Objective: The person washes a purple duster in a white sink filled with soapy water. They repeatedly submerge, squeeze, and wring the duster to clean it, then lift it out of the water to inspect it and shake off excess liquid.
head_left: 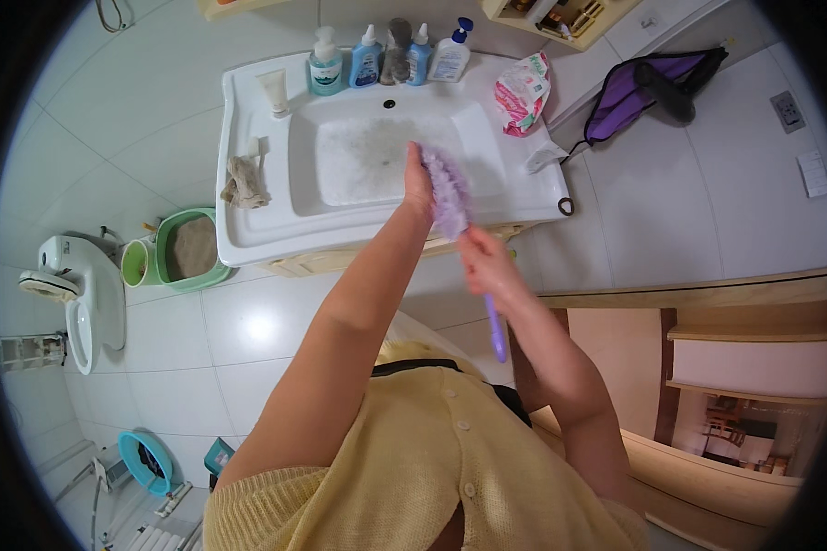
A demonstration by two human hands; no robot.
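Observation:
A purple duster with a fluffy lilac head (448, 191) is held at a slant over the front of the white washbasin (253, 225). My right hand (487, 262) is closed around its purple handle (496, 335), just below the fluff. My left hand (419, 184) lies along the left side of the fluffy head, its palm turned toward it. The visible finger of that hand is stretched out, and the fluff hides the others. Cloudy, foamy water (368, 151) stands in the basin beneath.
Several bottles, including a white pump bottle (450, 57), line the basin's back edge. A white tube (273, 94) and a beige cloth (244, 184) sit at left. A pink-and-white packet (524, 94) lies at right. A green tub (220, 274) stands beside a toilet (110, 294).

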